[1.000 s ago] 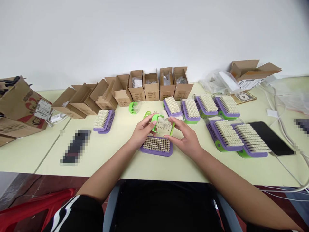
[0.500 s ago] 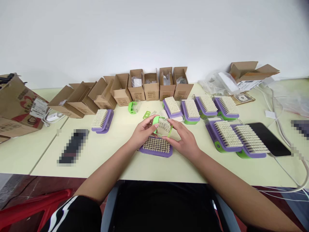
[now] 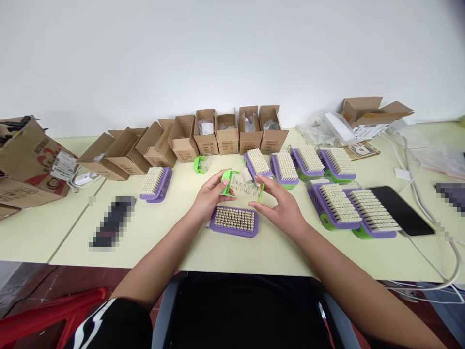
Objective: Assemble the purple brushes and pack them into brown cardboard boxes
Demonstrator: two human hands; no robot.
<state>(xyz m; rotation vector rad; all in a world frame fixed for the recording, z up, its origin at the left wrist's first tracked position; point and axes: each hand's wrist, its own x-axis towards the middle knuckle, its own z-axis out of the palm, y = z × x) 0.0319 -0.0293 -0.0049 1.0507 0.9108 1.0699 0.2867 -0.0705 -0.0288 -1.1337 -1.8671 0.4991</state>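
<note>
Your left hand (image 3: 209, 195) pinches a green holder (image 3: 226, 182), your right hand (image 3: 280, 210) stays open beside its spring (image 3: 244, 186), above a purple brush (image 3: 234, 222) on the tabletop (image 3: 170, 237).

Brushes (image 3: 336, 165) grouped right on table (image 3: 152, 242), one (image 3: 154, 183) left; cardboard boxes (image 3: 227, 138) behind; blurred object (image 3: 112, 223), perhaps phone, left.

Nothing readable — the carton's barcode label (image 3: 63, 166) is too small.
</note>
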